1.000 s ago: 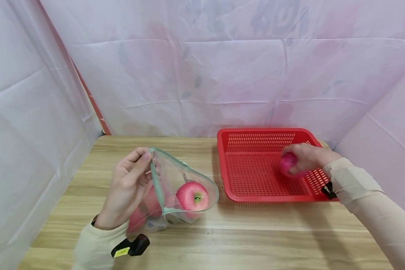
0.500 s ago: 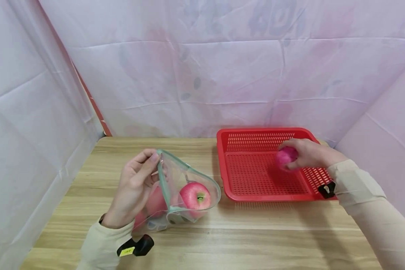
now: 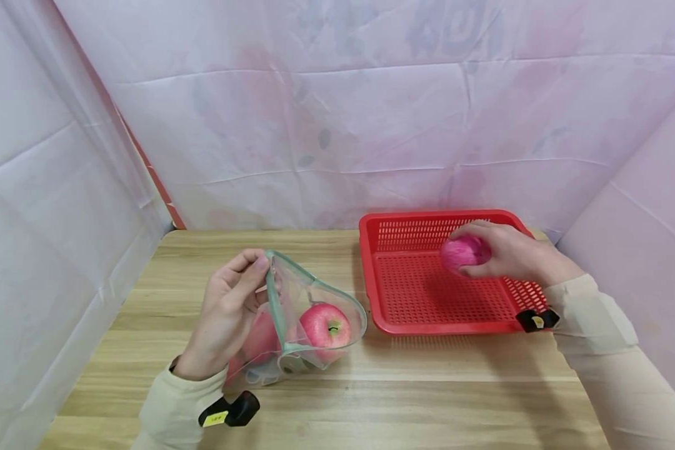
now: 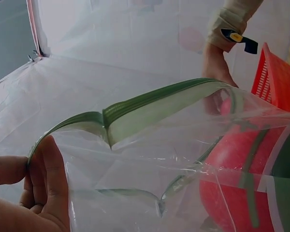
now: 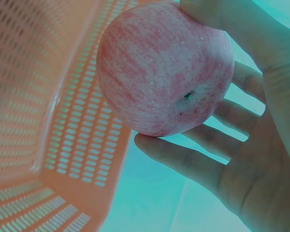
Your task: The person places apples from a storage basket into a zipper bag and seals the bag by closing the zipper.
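My left hand (image 3: 227, 312) pinches the green rim of a clear zip bag (image 3: 292, 275) between thumb and fingers, its mouth facing right. Inside the bag, one apple (image 3: 325, 326) lies near the opening and more red fruit (image 3: 260, 337) shows through the plastic behind it. Over the red basket (image 3: 375, 281), my right hand (image 3: 509, 253) grips another apple (image 3: 462, 253), thumb on one side and fingers on the other. The right wrist view shows this apple (image 5: 164, 70) close up, the basket's slotted wall beside it.
The basket stands at the back right of the wooden table (image 3: 427, 394), against a pale patterned cloth (image 3: 371, 125) hung behind. More white cloth (image 3: 50, 219) closes off the left side. A gap of bare wood separates bag and basket.
My right hand has lifted the apple up from the basket's floor and moved it left. The left hand and the bag have shifted slightly right.
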Demonstrator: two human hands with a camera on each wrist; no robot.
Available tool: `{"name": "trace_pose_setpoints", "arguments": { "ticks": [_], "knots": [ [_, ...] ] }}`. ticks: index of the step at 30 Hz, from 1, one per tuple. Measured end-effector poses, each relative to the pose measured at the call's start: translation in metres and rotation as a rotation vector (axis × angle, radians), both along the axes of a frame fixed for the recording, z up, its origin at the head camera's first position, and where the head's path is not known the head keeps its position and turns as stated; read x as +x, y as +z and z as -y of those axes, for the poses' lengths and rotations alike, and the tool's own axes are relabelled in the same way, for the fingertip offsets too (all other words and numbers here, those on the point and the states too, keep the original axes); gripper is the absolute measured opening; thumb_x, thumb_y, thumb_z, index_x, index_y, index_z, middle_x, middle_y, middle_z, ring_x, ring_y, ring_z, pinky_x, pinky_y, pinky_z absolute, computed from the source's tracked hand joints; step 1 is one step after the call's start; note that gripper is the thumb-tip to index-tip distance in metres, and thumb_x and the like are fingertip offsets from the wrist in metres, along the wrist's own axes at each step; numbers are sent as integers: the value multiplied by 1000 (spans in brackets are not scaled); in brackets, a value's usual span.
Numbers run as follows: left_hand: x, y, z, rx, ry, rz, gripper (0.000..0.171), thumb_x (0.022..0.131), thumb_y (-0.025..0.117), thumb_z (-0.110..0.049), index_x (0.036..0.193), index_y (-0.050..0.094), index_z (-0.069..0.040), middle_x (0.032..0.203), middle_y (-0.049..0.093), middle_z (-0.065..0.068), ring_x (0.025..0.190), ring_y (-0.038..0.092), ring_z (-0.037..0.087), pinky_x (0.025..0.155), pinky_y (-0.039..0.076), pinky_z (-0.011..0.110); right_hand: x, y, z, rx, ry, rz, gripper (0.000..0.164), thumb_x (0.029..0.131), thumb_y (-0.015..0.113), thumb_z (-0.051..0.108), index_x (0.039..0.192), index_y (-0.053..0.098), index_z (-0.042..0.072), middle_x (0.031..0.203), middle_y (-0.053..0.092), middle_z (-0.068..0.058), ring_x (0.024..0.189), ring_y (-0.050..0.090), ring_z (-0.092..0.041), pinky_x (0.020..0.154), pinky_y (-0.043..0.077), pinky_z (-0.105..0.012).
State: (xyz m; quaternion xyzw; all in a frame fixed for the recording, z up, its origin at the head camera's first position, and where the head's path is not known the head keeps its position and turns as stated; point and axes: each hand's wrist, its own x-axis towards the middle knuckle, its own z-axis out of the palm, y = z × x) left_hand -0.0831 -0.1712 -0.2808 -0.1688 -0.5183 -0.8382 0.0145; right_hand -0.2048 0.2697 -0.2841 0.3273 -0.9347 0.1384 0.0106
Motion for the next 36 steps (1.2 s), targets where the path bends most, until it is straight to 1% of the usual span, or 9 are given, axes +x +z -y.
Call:
{"name": "trace_pose_setpoints", "arguments": {
  "ticks": [3, 6, 12, 15, 22, 27, 30, 34, 36],
  "knots": [
    [0, 1, 1, -10, 7, 3, 16, 108, 47, -6, 105, 63, -7, 90, 67, -2, 80, 66, 7, 71, 58, 18, 4, 3, 5, -11, 3, -30, 54, 72, 92, 22, 121, 68, 18, 114, 67, -5, 92, 63, -16, 72, 56, -31],
    [1, 1, 1, -18, 14, 9, 16, 108, 48, -6, 105, 64, -8, 89, 68, -3, 79, 67, 6, 71, 58, 18, 7, 6, 10, -28, 22, -67, 53, 72, 92, 22, 120, 68, 19, 113, 66, -3, 92, 63, -14, 71, 57, -30],
    [1, 1, 1, -12, 14, 12, 17, 107, 48, -5, 104, 64, -8, 88, 67, -3, 78, 66, 6, 70, 57, 19, 13, 13, 18, -55, 66, -110, 55, 73, 92, 21, 122, 67, 22, 118, 65, 0, 96, 61, -11, 73, 57, -29],
    [2, 1, 1, -14, 14, 11, 17, 107, 48, -5, 104, 65, -9, 88, 67, -3, 78, 66, 6, 70, 58, 19, 18, 18, 22, -65, 65, -109, 56, 74, 92, 20, 124, 67, 22, 121, 64, 1, 99, 61, -11, 73, 57, -29],
    [3, 2, 2, -15, 4, 0, 18, 108, 47, -5, 105, 64, -7, 89, 67, -2, 79, 66, 7, 71, 58, 19, 33, 25, 35, -84, 12, -128, 61, 70, 93, 17, 125, 66, 23, 128, 62, 7, 110, 60, -8, 76, 59, -29],
    [4, 1, 2, -1, -12, -13, 19, 108, 46, -4, 106, 64, -7, 89, 67, -2, 79, 66, 7, 72, 58, 19, 42, 30, 45, -118, 61, -164, 65, 70, 93, 16, 129, 65, 21, 130, 61, 3, 108, 62, -12, 73, 60, -28],
    [5, 1, 2, -3, -14, -17, 19, 108, 45, -4, 106, 64, -7, 89, 66, -2, 79, 66, 8, 72, 58, 20, 47, 32, 51, -146, 104, -200, 69, 68, 93, 14, 130, 64, 20, 131, 61, 1, 109, 62, -15, 75, 57, -21],
    [6, 3, 2, -18, -7, -7, 18, 108, 45, -5, 106, 64, -6, 89, 66, -2, 79, 65, 8, 72, 58, 20, 54, 34, 60, -192, 136, -247, 72, 65, 94, 13, 131, 64, 19, 134, 61, 1, 114, 61, -15, 85, 48, -9],
    [7, 5, 1, -28, 0, 3, 18, 108, 46, -6, 106, 64, -7, 89, 66, -2, 79, 65, 8, 73, 58, 20, 58, 34, 66, -218, 150, -266, 73, 64, 94, 13, 131, 65, 18, 135, 61, 0, 115, 62, -16, 89, 45, -6]
  ]
}}
